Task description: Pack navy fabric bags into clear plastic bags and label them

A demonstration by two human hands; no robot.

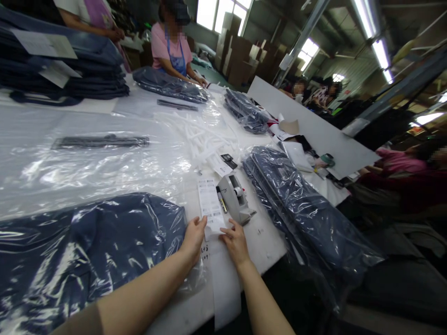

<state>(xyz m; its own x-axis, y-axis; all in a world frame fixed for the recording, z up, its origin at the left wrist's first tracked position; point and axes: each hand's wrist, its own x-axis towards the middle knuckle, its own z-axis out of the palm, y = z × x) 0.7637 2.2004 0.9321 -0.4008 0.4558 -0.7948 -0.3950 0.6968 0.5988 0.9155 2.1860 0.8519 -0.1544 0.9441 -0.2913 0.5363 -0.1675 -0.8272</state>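
Note:
A white strip of printed barcode labels (206,193) lies on the table in front of me, and its blank backing (223,284) hangs over the near edge. My left hand (194,236) pinches the strip's left side with thumb and fingertips. On the opposite side, my right hand (235,240) has its fingertips closed on the strip's edge. Just beyond my hands stand a grey tape dispenser (234,200) and a black-and-yellow marker (222,200). To the left of my left hand lies a navy garment in a clear plastic bag (104,246).
More bagged navy garments (296,200) lie at the right edge. White plastic straps (206,139) and clear plastic sheets (139,172) cover the middle. A stack of navy garments (63,60) rises at far left. A person in a pink top (171,51) works across the table.

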